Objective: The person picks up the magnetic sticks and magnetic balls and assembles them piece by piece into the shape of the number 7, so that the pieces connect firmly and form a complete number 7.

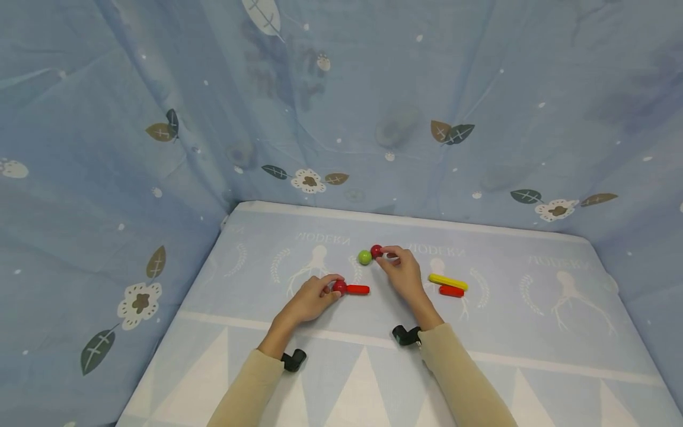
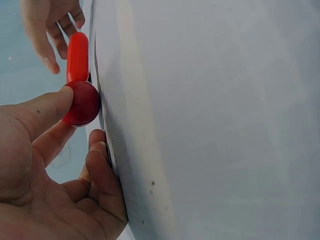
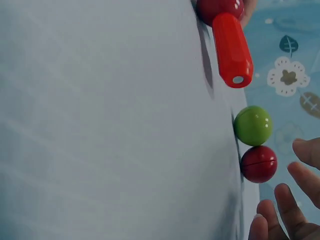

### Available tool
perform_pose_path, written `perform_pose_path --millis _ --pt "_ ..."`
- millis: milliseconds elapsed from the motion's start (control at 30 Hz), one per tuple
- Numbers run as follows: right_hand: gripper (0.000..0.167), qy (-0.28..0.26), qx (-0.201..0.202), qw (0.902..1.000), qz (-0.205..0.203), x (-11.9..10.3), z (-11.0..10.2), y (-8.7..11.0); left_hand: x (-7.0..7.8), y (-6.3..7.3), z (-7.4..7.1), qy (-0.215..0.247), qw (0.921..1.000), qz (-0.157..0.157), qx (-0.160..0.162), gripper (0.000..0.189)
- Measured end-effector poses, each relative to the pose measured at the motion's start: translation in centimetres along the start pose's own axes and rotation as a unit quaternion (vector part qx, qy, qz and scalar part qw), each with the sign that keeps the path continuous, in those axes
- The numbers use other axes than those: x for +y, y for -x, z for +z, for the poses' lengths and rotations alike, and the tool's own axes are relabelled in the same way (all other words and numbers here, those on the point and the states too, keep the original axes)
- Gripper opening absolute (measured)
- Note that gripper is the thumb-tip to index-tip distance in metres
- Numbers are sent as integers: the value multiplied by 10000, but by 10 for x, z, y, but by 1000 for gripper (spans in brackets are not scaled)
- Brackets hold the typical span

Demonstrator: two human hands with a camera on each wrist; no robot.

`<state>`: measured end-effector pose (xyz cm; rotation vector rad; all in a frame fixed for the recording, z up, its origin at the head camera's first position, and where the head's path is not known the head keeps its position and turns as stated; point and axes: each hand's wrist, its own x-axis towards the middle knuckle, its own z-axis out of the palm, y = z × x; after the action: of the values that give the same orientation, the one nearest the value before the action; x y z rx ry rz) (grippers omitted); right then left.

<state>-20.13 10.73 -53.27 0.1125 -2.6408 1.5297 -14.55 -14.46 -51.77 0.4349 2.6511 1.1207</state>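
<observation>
My left hand (image 1: 310, 299) pinches a red ball (image 2: 84, 103) between thumb and forefinger, low over the table. A short red stick (image 1: 358, 289) meets that ball's side, pointing right; in the right wrist view its end shows a pale round dot (image 3: 238, 79). Farther back, a green ball (image 1: 364, 257) and a second red ball (image 1: 376, 251) sit touching each other. Beside this second red ball is my right hand (image 1: 404, 276), its fingers spread and slightly bent. The right wrist view shows a gap between the fingertips and the ball.
Right of my right hand, a yellow stick (image 1: 448, 281) and another red stick (image 1: 452, 291) lie close together on the patterned table cloth (image 1: 512, 332). Blue leaf-and-flower fabric (image 1: 363, 107) hangs behind the table and at its sides.
</observation>
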Motion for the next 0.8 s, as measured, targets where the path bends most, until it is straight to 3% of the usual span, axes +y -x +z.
perform_pose_path --millis 167,367,800 --pt "34 -63 11 9997 236 6 1 -10 0 0 1 -18 10000 -54 14 34" --pt "45 -82 -275 9980 562 8 3 -19 -1 0 1 -59 10000 -50 -7 34" --pt "39 305 -352 9983 354 3 5 -23 0 0 1 -105 9999 -91 -47 36"
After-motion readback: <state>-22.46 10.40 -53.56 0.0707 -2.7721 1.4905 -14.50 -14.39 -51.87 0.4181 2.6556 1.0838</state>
